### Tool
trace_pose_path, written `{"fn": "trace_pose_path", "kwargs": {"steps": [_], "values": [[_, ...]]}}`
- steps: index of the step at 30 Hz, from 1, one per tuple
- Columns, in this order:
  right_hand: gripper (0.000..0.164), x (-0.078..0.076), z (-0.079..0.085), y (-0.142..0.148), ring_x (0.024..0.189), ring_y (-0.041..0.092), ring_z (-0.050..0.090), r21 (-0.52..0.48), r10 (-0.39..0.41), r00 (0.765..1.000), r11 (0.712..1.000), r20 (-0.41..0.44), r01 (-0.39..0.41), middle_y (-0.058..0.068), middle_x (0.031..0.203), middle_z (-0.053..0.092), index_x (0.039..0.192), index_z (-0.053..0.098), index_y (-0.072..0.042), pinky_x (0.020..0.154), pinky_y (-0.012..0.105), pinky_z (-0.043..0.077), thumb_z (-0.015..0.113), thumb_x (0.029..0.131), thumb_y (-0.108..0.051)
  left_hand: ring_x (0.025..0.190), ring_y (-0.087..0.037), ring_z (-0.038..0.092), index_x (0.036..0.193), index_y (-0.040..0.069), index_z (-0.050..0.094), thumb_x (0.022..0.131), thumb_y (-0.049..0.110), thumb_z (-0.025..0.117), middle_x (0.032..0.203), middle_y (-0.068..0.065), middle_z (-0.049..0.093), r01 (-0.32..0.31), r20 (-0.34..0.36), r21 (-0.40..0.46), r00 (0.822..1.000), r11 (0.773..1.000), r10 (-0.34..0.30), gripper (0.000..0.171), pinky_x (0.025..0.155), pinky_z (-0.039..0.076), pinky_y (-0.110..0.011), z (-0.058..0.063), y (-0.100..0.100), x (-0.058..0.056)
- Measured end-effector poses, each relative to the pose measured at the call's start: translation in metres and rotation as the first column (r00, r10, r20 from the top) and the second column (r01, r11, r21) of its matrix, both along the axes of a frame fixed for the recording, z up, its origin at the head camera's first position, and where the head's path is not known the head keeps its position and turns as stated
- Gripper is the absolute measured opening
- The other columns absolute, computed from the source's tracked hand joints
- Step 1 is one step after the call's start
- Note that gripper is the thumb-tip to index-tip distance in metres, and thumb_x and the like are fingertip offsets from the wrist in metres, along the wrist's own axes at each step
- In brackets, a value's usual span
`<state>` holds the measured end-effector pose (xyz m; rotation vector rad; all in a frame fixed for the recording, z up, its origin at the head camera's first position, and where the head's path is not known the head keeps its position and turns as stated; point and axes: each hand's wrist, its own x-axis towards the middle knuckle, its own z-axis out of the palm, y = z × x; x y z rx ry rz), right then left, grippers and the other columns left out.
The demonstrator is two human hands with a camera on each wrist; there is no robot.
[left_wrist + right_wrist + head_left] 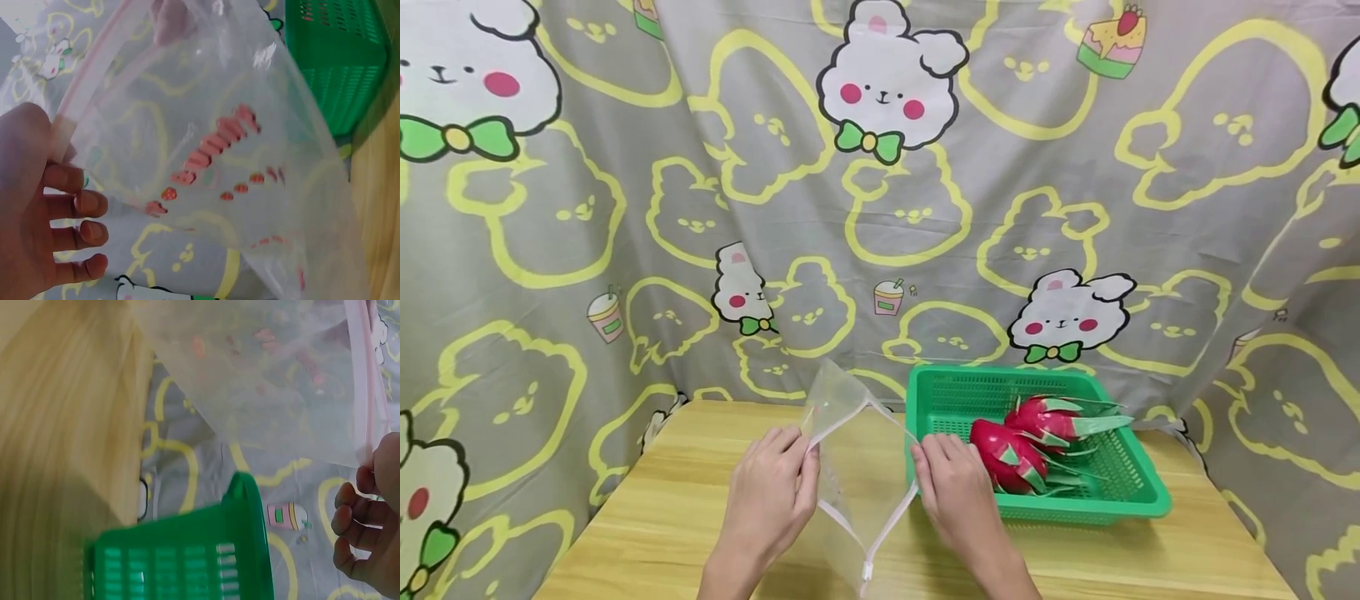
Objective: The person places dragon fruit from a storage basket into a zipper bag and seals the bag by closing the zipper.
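A clear zipper bag [842, 475] with a pale pink zip edge is spread wide at its mouth, its slider [867, 572] at the near corner. My left hand [772, 487] pinches one side of the mouth between thumb and index finger. The opposite side is pinched by my right hand [957, 492]. In the left wrist view, red and pink print shows on the bag [212, 147]. Just beyond my right hand, two dragon fruits, one nearer [1006, 454] and one behind it [1043, 419], lie in a green basket [1120, 503].
The wooden table [655, 492] bears the basket at its right back part. Behind and on both sides hangs a grey curtain [917, 250] with yellow outlines and white rabbit prints.
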<state>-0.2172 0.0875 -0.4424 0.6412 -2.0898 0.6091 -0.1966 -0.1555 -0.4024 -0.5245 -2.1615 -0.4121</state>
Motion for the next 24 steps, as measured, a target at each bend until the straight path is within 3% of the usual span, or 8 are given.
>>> {"fn": "trace_pose_path", "kwargs": {"steps": [9,12,15,19,24], "values": [[0.031,0.022,-0.015,-0.039,0.069,0.000,0.042,0.027,0.064,0.983,0.997,0.169,-0.070,-0.016,0.070,0.047,0.073,0.050,-0.024,0.064,0.021,0.034,0.074,0.093,-0.025,0.061,-0.013,0.040,0.065,0.021,0.042,0.095,0.014,0.051,0.067,0.009,0.039,-0.046,-0.060,0.033,0.997,0.998,0.048,0.032,0.052,0.036,-0.029,0.006,-0.002,-0.002],[0.033,0.025,-0.020,-0.050,0.066,0.000,0.041,0.003,0.089,0.979,0.996,0.186,-0.091,-0.015,0.067,0.047,0.070,0.049,-0.023,0.062,0.020,0.035,0.076,0.089,-0.018,0.059,-0.016,0.042,0.064,0.019,0.043,0.095,0.015,0.051,0.066,0.007,0.041,-0.058,-0.052,-0.021,0.997,0.998,0.057,0.033,0.051,0.037,-0.031,0.012,-0.005,-0.006],[0.037,0.024,-0.024,-0.057,0.062,0.001,0.038,-0.023,0.094,0.973,0.996,0.212,-0.091,-0.015,0.065,0.043,0.066,0.045,-0.023,0.059,0.020,0.035,0.073,0.087,-0.011,0.063,-0.024,0.053,0.066,0.015,0.050,0.095,0.016,0.053,0.069,0.001,0.051,-0.082,-0.009,-0.115,0.997,0.990,0.082,0.030,0.055,0.045,-0.037,0.023,-0.011,-0.009],[0.037,0.023,-0.028,-0.060,0.061,0.004,0.038,-0.010,0.062,0.967,0.998,0.246,-0.062,-0.015,0.064,0.039,0.065,0.041,-0.022,0.057,0.022,0.036,0.070,0.082,-0.006,0.080,-0.032,0.064,0.071,0.010,0.058,0.096,0.017,0.056,0.081,-0.008,0.066,-0.131,0.062,-0.244,0.987,0.961,0.150,0.025,0.069,0.054,-0.047,0.041,-0.021,-0.009],[0.034,0.025,-0.030,-0.058,0.061,0.006,0.038,0.003,0.039,0.952,0.999,0.304,-0.042,-0.013,0.064,0.040,0.064,0.043,-0.021,0.054,0.023,0.037,0.068,0.079,-0.003,0.081,-0.032,0.065,0.070,0.010,0.057,0.097,0.016,0.056,0.081,-0.008,0.067,-0.175,0.064,-0.321,0.977,0.931,0.205,0.028,0.066,0.050,-0.045,0.058,-0.035,-0.009]]}}
